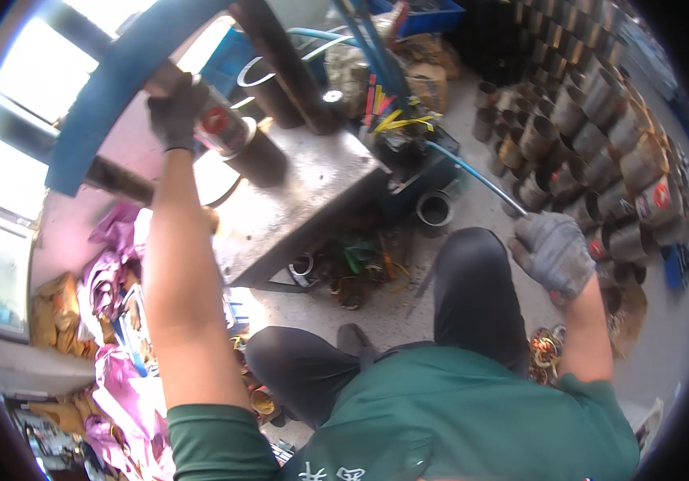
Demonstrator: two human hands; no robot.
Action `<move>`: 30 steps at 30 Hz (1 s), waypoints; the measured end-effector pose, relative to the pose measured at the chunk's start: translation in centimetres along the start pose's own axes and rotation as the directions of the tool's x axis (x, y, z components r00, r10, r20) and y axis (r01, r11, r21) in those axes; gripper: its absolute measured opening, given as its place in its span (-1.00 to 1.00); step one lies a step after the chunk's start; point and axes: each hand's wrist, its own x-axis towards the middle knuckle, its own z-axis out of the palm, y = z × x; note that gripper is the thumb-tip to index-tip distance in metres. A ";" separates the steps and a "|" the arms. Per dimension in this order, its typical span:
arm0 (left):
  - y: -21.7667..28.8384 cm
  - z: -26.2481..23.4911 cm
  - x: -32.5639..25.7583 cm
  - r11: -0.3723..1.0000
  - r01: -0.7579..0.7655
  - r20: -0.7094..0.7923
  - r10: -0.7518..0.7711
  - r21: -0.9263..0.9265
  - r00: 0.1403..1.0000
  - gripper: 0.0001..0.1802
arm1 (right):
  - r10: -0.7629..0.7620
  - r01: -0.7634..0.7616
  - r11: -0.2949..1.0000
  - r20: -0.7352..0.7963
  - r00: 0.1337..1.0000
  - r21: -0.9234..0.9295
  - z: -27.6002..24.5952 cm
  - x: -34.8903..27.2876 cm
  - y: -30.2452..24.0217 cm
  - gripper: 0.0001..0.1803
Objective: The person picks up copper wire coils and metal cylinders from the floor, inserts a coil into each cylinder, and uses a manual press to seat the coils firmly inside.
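Observation:
My left hand [173, 119], in a dark work glove, reaches up to the top end of a metal cylinder [218, 127] with a red label. The fingers curl against it, partly hidden. The cylinder stands end to end on a wider dark metal tube [262, 162] on the worktable. My right hand [554, 252], in a grey glove, is closed round the near end of a lever rod [484, 178]. Its far part is blue and runs to the dark base beside the table. A curved blue steel frame [108, 88] arches above my left hand.
Many open metal tubes [537, 140] stand packed on the right floor. One short ring-shaped tube [435, 210] stands near the steel worktable [320, 188]. Wire scraps [356, 260] lie beneath the table. Purple sacks [116, 264] are heaped at left. Yellow and red strips [388, 112] stick up behind.

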 end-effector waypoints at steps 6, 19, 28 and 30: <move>4.8 -2.6 -3.9 0.997 -0.056 0.029 0.055 0.051 0.998 -0.02 | 0.044 -0.044 0.998 -0.003 0.999 0.054 0.2 -0.2 0.1 -0.70; 4.0 -1.7 -5.5 0.968 0.057 0.009 -0.056 -0.246 0.998 0.14 | 0.071 -0.071 0.997 0.015 0.997 0.001 -0.7 0.0 -0.3 -0.69; 3.3 -1.8 -6.5 0.942 0.093 0.096 -0.065 -0.324 0.993 0.10 | 0.059 -0.060 0.998 0.027 0.998 0.008 -0.8 0.2 -0.5 -0.68; 3.0 -1.6 -6.6 0.929 0.079 0.073 -0.056 -0.361 0.996 0.09 | 0.062 -0.062 0.998 0.042 0.997 -0.010 -0.9 0.4 -0.5 -0.67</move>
